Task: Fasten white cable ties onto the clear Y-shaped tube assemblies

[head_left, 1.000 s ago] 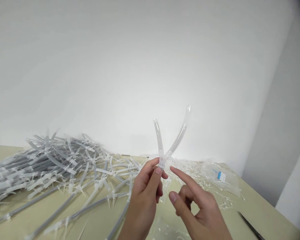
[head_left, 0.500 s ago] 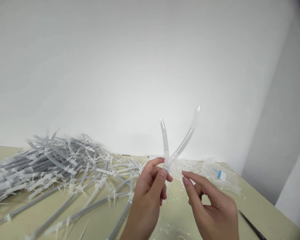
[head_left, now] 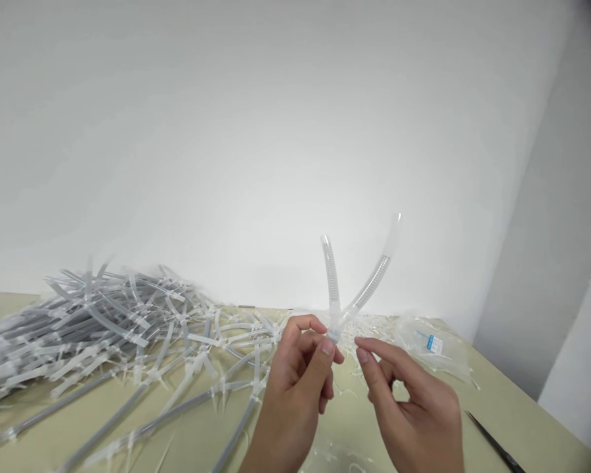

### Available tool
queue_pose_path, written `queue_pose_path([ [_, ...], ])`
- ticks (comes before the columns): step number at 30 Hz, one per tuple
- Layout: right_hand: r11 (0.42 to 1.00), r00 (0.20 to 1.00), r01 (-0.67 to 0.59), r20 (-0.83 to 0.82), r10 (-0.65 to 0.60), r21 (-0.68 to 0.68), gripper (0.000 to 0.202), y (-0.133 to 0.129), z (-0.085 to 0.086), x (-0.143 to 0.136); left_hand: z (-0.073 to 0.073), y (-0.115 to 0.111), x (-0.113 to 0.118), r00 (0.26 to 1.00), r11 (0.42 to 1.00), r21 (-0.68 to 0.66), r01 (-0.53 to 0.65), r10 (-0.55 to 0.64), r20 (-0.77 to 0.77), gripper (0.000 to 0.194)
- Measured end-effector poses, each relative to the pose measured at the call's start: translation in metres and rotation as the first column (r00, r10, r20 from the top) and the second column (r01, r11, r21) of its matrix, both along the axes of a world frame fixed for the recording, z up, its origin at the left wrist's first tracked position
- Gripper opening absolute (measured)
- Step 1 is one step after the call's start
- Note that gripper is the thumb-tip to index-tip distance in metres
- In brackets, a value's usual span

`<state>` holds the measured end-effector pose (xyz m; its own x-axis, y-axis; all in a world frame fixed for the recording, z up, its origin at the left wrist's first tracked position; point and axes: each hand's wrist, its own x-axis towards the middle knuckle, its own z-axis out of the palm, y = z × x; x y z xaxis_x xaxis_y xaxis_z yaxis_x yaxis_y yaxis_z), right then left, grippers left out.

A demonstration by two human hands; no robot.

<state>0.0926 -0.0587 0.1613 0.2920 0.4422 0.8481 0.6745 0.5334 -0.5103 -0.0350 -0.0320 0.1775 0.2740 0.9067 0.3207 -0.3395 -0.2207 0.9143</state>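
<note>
My left hand [head_left: 298, 381] pinches the bottom junction of a Y-shaped clear tube piece [head_left: 331, 279] between thumb and fingers, holding it upright above the table. Its two ribbed-looking arms spread upward, the right one longer and curved outward. Just to the right of the junction, my right hand [head_left: 416, 404] has its thumb and forefinger pressed close together. Whatever lies between those fingertips is too thin or clear to make out.
A large heap of grey and clear tubes with white ties [head_left: 108, 315] covers the table's left side. Loose white ties [head_left: 369, 325] lie behind my hands. A clear plastic bag [head_left: 453, 355] with a blue-white label sits right. Dark tweezers-like tool [head_left: 492, 440] lies front right.
The Y-shaped tube piece and my left hand have shifted slightly right. My right hand has moved slightly left, narrowing the space between its fingertips and the junction.
</note>
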Motion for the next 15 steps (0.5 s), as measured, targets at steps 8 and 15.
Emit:
queue_pose_path([
  [8,1.000,1.000,-0.014,0.012,0.014,0.016,0.011,0.0003,0.0018,0.0005,0.0019,-0.0032,-0.0009,0.978,0.982,-0.088,0.170,-0.156,0.141,0.011],
  [15,1.000,1.000,-0.014,0.020,0.013,0.010,0.012,-0.0049,0.0045,-0.0030,0.0055,-0.0030,-0.0012,0.944,0.943,-0.175,0.282,-0.240,0.228,0.011],
])
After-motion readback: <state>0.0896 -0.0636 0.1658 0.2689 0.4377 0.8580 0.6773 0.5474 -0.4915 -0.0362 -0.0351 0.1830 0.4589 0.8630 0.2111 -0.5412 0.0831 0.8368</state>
